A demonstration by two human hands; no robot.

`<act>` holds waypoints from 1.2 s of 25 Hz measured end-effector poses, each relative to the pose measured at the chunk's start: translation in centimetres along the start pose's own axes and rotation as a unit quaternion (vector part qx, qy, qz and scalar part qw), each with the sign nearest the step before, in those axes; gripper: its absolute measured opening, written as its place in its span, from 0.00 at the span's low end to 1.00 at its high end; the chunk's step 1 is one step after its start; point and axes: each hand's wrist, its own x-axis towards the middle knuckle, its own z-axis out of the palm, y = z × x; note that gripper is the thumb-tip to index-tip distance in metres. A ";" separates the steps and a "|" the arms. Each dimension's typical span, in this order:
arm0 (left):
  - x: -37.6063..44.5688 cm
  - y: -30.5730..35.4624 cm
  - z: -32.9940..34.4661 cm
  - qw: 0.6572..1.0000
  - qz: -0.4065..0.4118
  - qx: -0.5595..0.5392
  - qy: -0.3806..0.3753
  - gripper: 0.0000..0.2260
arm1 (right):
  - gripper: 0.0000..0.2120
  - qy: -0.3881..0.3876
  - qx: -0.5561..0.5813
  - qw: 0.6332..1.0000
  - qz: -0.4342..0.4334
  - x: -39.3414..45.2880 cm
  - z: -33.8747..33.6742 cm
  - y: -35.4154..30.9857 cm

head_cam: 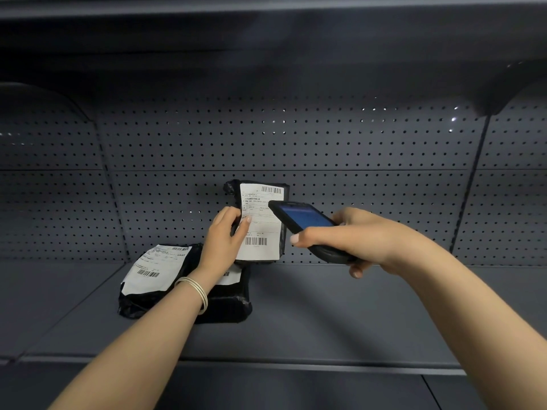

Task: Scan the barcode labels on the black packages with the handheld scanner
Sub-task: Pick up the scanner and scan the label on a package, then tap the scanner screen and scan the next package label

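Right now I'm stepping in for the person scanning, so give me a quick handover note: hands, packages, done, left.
Left hand holds an upright black package on the shelf, label facing out.
Right hand holds the handheld scanner, screen lit, close to that label.
Two more black packages lie flat: one at left, one under the left wrist.
Done: cannot tell which are scanned.
Left: finish this scan, then check the flat two.

Both bare forearms reach forward and converge toward the middle. The left hand (225, 232) is raised with fingers curled and thumb pressed forward in a pinch, two thin bangles on its wrist. The right hand (349, 238) is closed in a grip, knuckles up, thumb extended leftward.
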 end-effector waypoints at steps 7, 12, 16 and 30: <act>-0.2 0.5 0.3 0.999 -0.040 -0.031 0.001 0.09 | 0.34 0.014 0.025 1.000 -0.006 0.2 0.1 0.3; -0.2 0.9 1.5 0.988 -0.126 -0.093 -0.017 0.09 | 0.28 0.070 0.086 0.993 -0.032 1.2 1.7 1.4; -0.2 1.2 2.1 0.967 -0.215 -0.104 -0.089 0.11 | 0.31 0.140 0.092 0.984 -0.053 2.9 3.2 3.2; -3.0 -1.0 4.3 0.943 -0.300 0.026 -0.138 0.15 | 0.32 0.189 0.049 0.981 -0.023 7.3 4.9 8.8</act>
